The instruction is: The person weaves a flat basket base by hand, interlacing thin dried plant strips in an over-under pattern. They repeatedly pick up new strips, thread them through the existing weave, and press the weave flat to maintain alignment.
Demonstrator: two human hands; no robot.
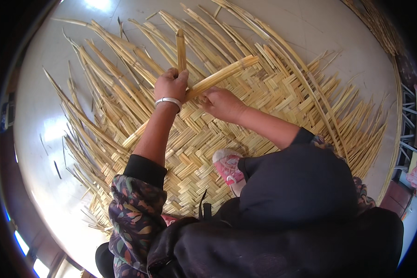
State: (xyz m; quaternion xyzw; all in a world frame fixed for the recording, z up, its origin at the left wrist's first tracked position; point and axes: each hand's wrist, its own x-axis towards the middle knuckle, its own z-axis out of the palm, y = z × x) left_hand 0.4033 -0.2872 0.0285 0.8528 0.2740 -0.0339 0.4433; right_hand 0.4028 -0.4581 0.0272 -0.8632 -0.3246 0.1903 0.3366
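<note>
A half-woven mat (194, 162) of flat, straw-coloured reed strips in a zigzag pattern lies on the floor below my hands. My left hand (171, 87), with a silver bangle at its wrist, is closed round a split reed strip (181, 51) that sticks up, away from me. Another wide reed strip (229, 73) slants from beside that hand up to the right, raised over the weave. Just under this slanting strip, my right hand (223, 105) has its fingers curled and pinched on a reed at the weave's edge; its fingertips are partly hidden.
Long loose reed ends (111, 83) fan out from the mat's far and left sides over the pale floor (41, 125). Shorter ends (361, 134) spread at the right. My pink-and-white shoe (229, 169) rests on the mat. A metal rack (407, 125) stands at the far right.
</note>
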